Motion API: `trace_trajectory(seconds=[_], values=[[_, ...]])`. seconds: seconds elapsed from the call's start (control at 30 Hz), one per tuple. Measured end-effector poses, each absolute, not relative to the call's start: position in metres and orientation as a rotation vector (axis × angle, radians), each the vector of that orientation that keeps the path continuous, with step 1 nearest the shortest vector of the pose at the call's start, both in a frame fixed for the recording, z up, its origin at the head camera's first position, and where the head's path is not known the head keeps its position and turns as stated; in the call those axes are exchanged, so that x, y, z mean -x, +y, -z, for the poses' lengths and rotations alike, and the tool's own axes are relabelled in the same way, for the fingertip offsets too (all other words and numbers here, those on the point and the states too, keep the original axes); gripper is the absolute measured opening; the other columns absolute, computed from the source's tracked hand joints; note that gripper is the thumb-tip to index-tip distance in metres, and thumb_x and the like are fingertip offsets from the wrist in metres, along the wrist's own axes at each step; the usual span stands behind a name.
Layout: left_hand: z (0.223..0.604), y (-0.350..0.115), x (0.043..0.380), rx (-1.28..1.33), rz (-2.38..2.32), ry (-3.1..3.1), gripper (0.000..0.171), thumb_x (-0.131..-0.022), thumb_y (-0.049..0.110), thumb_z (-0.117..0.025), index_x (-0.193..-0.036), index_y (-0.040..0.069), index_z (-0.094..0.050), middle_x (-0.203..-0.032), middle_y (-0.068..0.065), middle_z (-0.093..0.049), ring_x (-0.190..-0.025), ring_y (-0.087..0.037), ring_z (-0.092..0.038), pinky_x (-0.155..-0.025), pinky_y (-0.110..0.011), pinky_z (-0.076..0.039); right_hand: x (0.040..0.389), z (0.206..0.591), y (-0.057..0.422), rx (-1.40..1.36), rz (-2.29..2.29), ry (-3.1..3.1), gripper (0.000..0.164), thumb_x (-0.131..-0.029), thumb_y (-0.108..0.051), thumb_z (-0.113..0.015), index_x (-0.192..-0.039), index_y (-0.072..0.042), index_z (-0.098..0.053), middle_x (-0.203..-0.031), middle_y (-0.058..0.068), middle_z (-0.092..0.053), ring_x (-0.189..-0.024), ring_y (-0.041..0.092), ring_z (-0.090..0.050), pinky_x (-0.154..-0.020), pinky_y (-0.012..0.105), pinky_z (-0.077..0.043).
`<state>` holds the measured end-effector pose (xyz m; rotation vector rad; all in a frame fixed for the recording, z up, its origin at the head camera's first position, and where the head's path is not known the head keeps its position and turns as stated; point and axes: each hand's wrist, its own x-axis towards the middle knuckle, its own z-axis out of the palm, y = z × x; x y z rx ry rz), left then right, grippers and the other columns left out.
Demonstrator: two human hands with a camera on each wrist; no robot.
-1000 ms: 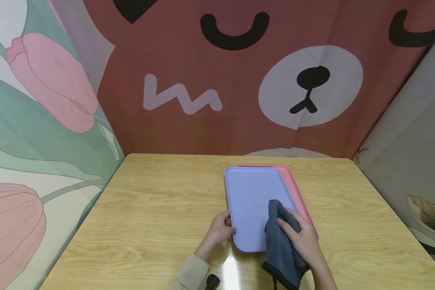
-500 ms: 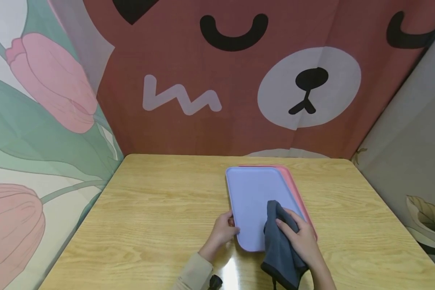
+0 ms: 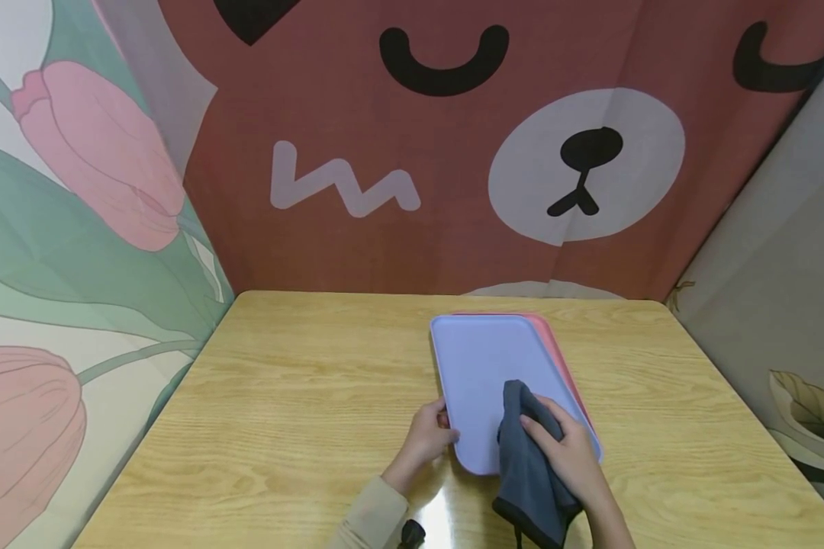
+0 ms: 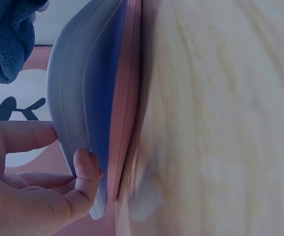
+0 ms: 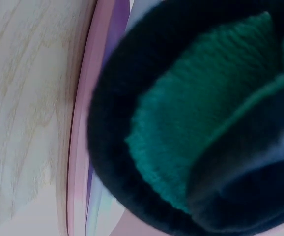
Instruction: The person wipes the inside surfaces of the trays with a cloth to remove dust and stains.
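A lavender-blue tray (image 3: 477,358) lies mostly over a pink tray (image 3: 548,343). My left hand (image 3: 422,438) pinches the blue tray's left rim, thumb on top and fingers curled beneath. In the left wrist view the blue tray's near edge (image 4: 66,98) is raised, with a gap above the pink tray (image 4: 125,98). Bunched in my right hand (image 3: 577,457) is a dark grey-blue cloth (image 3: 532,473), over the blue tray's lower right part. The right wrist view is mostly filled by the cloth's folds (image 5: 181,113), plush inside with a dark border; the fingers are hidden there.
Both trays are on a wood-grain table (image 3: 302,396). Behind it hangs a brown bear-print curtain (image 3: 357,252), with a tulip-print one (image 3: 110,290) to the left. A small black object (image 3: 412,534) shows by the left sleeve (image 3: 374,511).
My left hand has moved slightly right, sliding the blue tray so it covers more of the pink one. The right hand still grips the cloth, barely shifted.
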<state>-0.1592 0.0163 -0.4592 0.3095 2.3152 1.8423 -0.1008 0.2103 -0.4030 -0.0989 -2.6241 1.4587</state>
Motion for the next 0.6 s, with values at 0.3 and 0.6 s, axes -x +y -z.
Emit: trace_trajectory(seconds=[0.3, 0.6], values=[[0.4618, 0.0213, 0.1627, -0.351, -1.856, 2.331, 0.065, -0.061, -0.019, -0.055, -0.126, -0.014, -0.045, -0.07, -0.011, -0.055, -0.063, -0.012, -0.047, -0.047, -0.02, -0.041, 0.1014, 0.4051, 0.2111, 0.112, -1.488, -2.638, 0.042, -0.091, -0.028, -0.056, -0.127, -0.005, -0.053, -0.126, 0.018, -0.053, -0.114, 0.033, -0.05, -0.09, 0.044, -0.04], [0.4616, 0.0222, 0.1675, -0.372, -1.796, 2.397, 0.061, -0.06, -0.018, -0.053, -0.121, -0.014, -0.05, -0.068, -0.007, -0.053, -0.061, -0.012, -0.046, -0.049, -0.02, -0.041, 0.1029, 0.4074, 0.2111, 0.105, -1.504, -2.629, 0.041, -0.091, -0.026, -0.057, -0.125, -0.005, -0.054, -0.124, 0.018, -0.055, -0.111, 0.03, -0.051, -0.088, 0.042, -0.041]])
